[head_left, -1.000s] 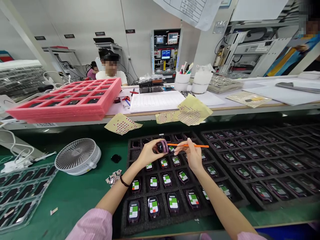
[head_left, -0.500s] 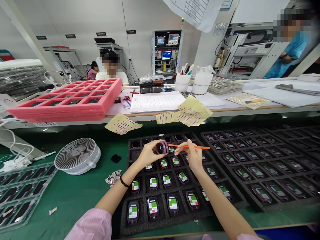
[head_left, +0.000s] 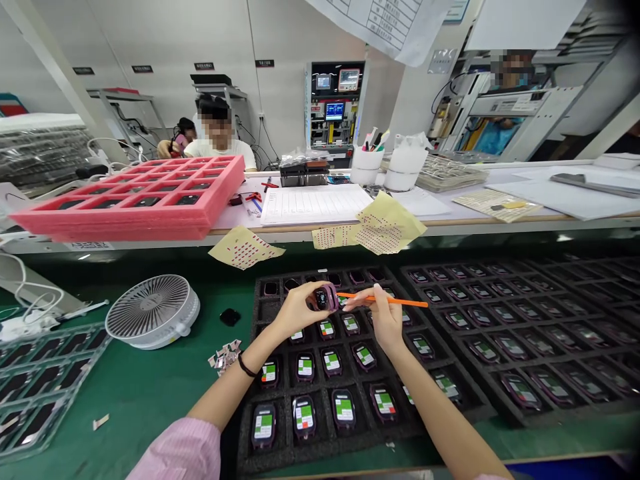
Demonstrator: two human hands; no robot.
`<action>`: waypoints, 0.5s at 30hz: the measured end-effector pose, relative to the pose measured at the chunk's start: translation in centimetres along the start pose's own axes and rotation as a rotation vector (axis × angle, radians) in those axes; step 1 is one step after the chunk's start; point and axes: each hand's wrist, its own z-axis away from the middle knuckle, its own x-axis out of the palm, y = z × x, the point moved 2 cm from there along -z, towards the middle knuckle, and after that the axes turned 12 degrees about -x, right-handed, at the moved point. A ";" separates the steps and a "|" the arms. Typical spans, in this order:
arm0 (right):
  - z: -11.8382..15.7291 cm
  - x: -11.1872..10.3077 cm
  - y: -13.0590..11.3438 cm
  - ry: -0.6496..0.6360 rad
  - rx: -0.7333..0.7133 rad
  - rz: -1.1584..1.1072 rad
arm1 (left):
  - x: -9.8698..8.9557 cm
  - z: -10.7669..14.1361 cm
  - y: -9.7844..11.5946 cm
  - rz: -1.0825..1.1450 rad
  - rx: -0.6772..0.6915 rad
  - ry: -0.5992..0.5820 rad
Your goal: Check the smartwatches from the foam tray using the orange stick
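Note:
A purple-framed watch (head_left: 323, 297) with a dark face is pinched between the thumb and fingers of my left hand (head_left: 296, 310), raised above the black foam tray (head_left: 249, 459). My right hand (head_left: 386, 319) grips a thin orange stick (head_left: 409, 303) pen-fashion. Its left tip meets the side of the purple frame or lies very close; I cannot tell if they touch. Below both hands, the tray's pockets hold several similar purple watches (head_left: 345, 408) with green and white screens, a few with a red patch.
A second foam tray (head_left: 493, 393) of watches lies to the right. On the green mat at left are a white fan (head_left: 153, 312), a dark square piece (head_left: 231, 317), small scraps (head_left: 225, 357) and a clear tray (head_left: 95, 353). A shelf edge (head_left: 300, 235) with pink foam (head_left: 190, 230) runs ahead.
The orange stick's right end has dipped slightly and moved right, my right hand shifting a little with it. The watch stays in my left hand. A person in the right background has moved left.

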 end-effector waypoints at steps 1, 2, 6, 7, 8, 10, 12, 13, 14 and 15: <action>0.0 0.0 0.0 -0.002 0.002 -0.009 | 0.0 0.0 0.0 0.000 0.001 0.000; 0.0 0.0 0.1 -0.005 0.007 -0.012 | 0.0 0.0 0.1 -0.001 0.003 -0.002; 0.2 0.2 0.2 -0.027 0.024 -0.016 | 0.0 0.1 0.2 -0.015 0.011 -0.004; 0.2 0.2 0.2 -0.032 0.022 -0.020 | 0.0 0.1 0.2 -0.017 0.012 -0.006; 0.3 0.2 0.2 -0.036 0.020 -0.023 | 0.1 0.1 0.2 -0.018 0.013 -0.008; 0.3 0.3 0.1 -0.039 0.018 -0.025 | 0.3 0.1 0.2 -0.021 0.014 -0.014; 0.2 0.3 0.1 -0.036 0.013 -0.021 | 0.4 0.2 0.2 -0.025 0.015 -0.013; 0.2 0.3 0.0 -0.031 0.010 -0.021 | 0.4 0.2 0.2 -0.027 0.014 -0.013; 0.1 0.2 0.0 -0.024 0.004 -0.023 | 0.4 0.2 0.2 -0.030 0.012 -0.013; 0.1 0.2 0.0 -0.018 -0.002 -0.027 | 0.4 0.2 0.2 -0.032 0.012 -0.013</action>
